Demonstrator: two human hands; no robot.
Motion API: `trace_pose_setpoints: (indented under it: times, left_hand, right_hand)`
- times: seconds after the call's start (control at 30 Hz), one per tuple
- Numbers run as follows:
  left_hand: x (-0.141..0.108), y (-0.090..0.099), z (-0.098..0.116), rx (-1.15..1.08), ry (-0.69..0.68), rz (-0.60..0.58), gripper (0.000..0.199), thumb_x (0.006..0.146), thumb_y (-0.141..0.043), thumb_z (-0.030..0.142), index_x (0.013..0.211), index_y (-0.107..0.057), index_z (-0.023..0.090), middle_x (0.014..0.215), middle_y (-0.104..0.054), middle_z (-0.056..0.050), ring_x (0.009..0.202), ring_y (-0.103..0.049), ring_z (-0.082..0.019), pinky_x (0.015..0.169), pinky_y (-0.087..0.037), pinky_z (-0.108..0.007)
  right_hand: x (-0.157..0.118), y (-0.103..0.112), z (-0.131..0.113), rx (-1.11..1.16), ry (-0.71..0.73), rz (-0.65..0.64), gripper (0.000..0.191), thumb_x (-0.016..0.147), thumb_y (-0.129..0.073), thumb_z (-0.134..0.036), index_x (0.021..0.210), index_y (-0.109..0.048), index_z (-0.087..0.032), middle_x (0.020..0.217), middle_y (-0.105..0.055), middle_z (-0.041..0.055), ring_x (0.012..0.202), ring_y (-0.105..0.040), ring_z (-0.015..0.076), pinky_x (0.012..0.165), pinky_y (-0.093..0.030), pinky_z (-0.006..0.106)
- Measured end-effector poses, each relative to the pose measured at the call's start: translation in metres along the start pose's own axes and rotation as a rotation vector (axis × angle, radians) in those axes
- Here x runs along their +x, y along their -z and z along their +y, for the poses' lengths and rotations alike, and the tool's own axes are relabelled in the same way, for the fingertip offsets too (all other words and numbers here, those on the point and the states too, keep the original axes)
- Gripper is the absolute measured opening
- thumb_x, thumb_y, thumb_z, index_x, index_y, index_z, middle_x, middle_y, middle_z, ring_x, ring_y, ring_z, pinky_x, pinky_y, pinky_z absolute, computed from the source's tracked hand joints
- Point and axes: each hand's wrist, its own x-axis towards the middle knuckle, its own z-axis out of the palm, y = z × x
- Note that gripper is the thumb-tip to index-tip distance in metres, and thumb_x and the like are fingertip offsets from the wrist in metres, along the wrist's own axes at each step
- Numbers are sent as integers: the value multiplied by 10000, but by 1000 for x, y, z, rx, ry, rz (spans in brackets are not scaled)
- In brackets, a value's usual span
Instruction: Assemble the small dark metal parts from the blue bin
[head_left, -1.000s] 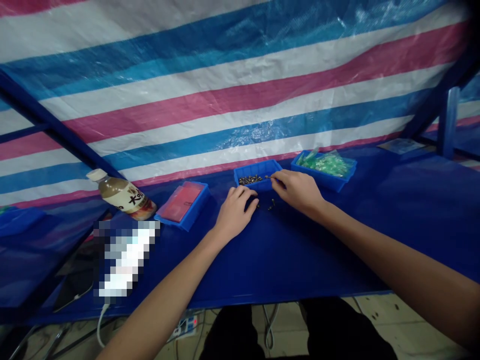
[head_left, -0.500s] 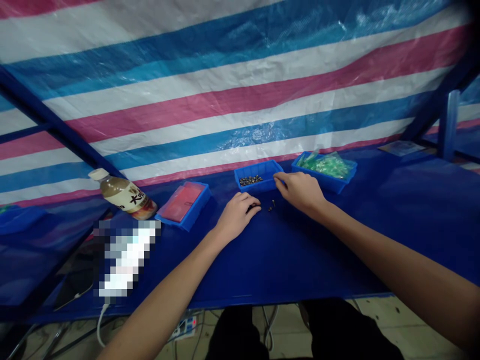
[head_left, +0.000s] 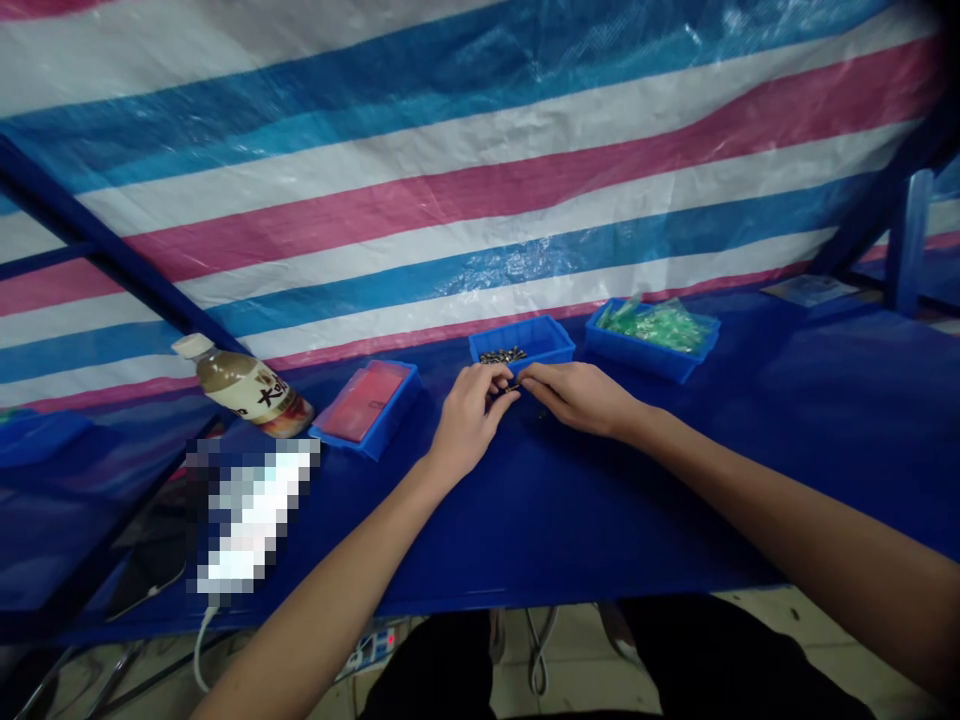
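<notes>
My left hand (head_left: 474,412) is closed in a pinch just in front of a blue bin (head_left: 551,345). A small brass-coloured screw (head_left: 513,387) shows at its fingertips. From the other side, the closed fingers of my right hand (head_left: 581,395) meet the same piece, so both hands pinch at it. Its exact shape is too small to make out. Inside the bin lies a heap of small metal screws (head_left: 501,356). Below my right fingers a tiny dark piece (head_left: 541,415) rests on the blue tabletop (head_left: 510,520), partly hidden.
To the right stands a blue bin (head_left: 660,365) holding green plastic bags (head_left: 664,325). On the left are a blue bin with red packets (head_left: 364,400), a drink bottle (head_left: 251,390) and a blurred-out bright device (head_left: 259,520) with a white cable. A striped sheet (head_left: 480,190) hangs behind.
My right hand has come left and down from the right-hand edge of the screw bin to my left fingertips. The left hand has lifted slightly, and the small piece now shows between them.
</notes>
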Motion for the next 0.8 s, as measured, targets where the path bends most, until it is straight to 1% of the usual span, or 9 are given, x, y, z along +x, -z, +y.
trace_pose_setpoints:
  times: [0.1, 0.23, 0.3, 0.43, 0.63, 0.8]
  left_hand:
    - [0, 0, 1, -10, -11, 3, 152, 897, -607, 239, 1029, -534, 216, 930, -597, -20, 843, -563, -144, 766, -484, -288]
    - [1, 2, 1, -3, -18, -14, 121, 907, -591, 253, 1013, -542, 218, 926, -597, -22, 838, -561, -150, 759, -482, -296]
    - [1, 2, 0, 6, -31, -30, 113, 920, -571, 260, 1021, -546, 217, 948, -600, -32, 865, -563, -161, 769, -482, -306]
    - [1, 2, -2, 40, -54, -77, 107, 946, -524, 274, 1025, -550, 208, 995, -598, -53, 936, -556, -186, 804, -475, -331]
    - [2, 1, -1, 84, -28, -128, 102, 964, -484, 291, 985, -525, 200, 968, -575, -50, 939, -529, -192, 840, -451, -343]
    - [2, 0, 1, 85, 11, -168, 132, 980, -439, 314, 953, -503, 202, 935, -560, -48, 916, -521, -197, 825, -444, -348]
  right_hand:
    - [-1, -3, 0, 23, 35, -25, 243, 992, -353, -294, 1047, -574, -209, 896, -667, 42, 782, -616, 167, 663, -374, 259]
    - [-1, -5, 0, 47, 23, -29, 225, 993, -364, -297, 1000, -570, -207, 860, -657, 38, 773, -614, 167, 668, -383, 257]
    - [0, -6, 0, 62, 14, -24, 233, 994, -363, -301, 994, -573, -200, 853, -656, 40, 765, -613, 167, 671, -391, 260]
    - [0, -6, -2, 94, 16, -2, 238, 996, -368, -292, 1035, -579, -188, 930, -670, 57, 813, -622, 175, 704, -413, 272]
    - [0, -5, -2, 106, 40, 31, 231, 990, -395, -280, 1020, -602, -182, 935, -677, 53, 813, -625, 170, 720, -422, 274]
    - [0, -6, -1, 77, 72, 66, 234, 980, -415, -294, 1004, -617, -178, 909, -676, 52, 779, -615, 161, 691, -411, 268]
